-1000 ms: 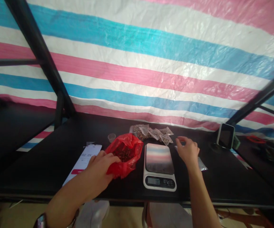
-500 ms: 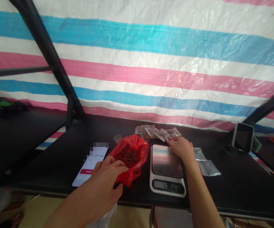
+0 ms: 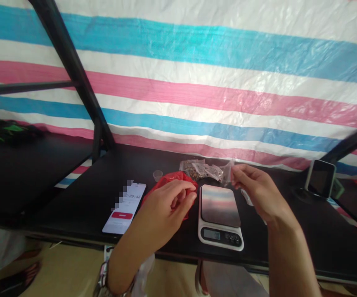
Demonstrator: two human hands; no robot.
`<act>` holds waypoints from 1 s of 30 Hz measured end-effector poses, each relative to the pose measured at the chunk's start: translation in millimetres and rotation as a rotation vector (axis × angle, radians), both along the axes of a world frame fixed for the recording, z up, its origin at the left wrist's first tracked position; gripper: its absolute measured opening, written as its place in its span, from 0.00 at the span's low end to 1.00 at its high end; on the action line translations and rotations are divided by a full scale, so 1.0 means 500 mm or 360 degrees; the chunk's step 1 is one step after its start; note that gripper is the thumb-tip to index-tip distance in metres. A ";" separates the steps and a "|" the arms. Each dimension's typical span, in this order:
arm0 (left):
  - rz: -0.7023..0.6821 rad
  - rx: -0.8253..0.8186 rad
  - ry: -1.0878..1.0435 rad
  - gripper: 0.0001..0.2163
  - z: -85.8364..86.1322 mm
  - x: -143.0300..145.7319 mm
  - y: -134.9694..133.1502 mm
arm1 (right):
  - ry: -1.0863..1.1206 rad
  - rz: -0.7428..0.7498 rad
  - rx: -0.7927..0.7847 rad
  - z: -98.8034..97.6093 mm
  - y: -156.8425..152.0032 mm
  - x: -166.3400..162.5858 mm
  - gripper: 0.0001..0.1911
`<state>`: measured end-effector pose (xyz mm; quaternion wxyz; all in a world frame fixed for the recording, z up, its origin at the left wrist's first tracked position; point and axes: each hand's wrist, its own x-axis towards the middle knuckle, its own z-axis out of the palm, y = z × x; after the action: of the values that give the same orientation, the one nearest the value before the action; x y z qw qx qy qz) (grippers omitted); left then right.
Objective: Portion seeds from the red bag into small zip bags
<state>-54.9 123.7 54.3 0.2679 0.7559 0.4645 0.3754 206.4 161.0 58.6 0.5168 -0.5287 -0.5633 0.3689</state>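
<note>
My right hand (image 3: 255, 190) is raised above the black table (image 3: 73, 194), its fingers pinching a small clear plastic bag (image 3: 228, 172) just past the far right corner of the white kitchen scale (image 3: 220, 216). My left hand (image 3: 166, 206) hovers over the red plastic bag (image 3: 172, 181) of brown bits, fingers curled together; what they hold, if anything, I cannot make out. Several small filled clear bags (image 3: 201, 169) lie behind the scale.
A phone (image 3: 125, 207) with a lit timer screen lies left of the red bag, and a small clear cup (image 3: 157, 175) stands behind it. A small screen device (image 3: 322, 178) stands at the right. Black frame bars (image 3: 73, 70) rise at the left before a striped tarp.
My right hand has lifted off the scale's far corner with a small clear bag. My left hand has risen from the red bag's near side to above it.
</note>
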 end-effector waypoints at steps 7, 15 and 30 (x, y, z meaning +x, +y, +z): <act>0.0052 -0.0237 -0.0350 0.12 -0.023 0.047 -0.003 | 0.0267 0.0649 -0.0346 -0.018 -0.048 -0.145 0.21; -0.0382 -0.0473 -0.0436 0.13 -0.031 0.030 0.003 | 0.0438 0.0670 -0.0407 -0.014 -0.078 -0.134 0.22; -0.0064 -0.0010 -0.0179 0.10 -0.039 0.078 0.004 | 0.0256 0.0404 -0.0230 -0.039 -0.091 -0.153 0.16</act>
<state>-16.1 125.9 35.1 0.3036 0.7420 0.4347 0.4103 129.6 115.6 39.3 0.4702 -0.4578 -0.5543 0.5119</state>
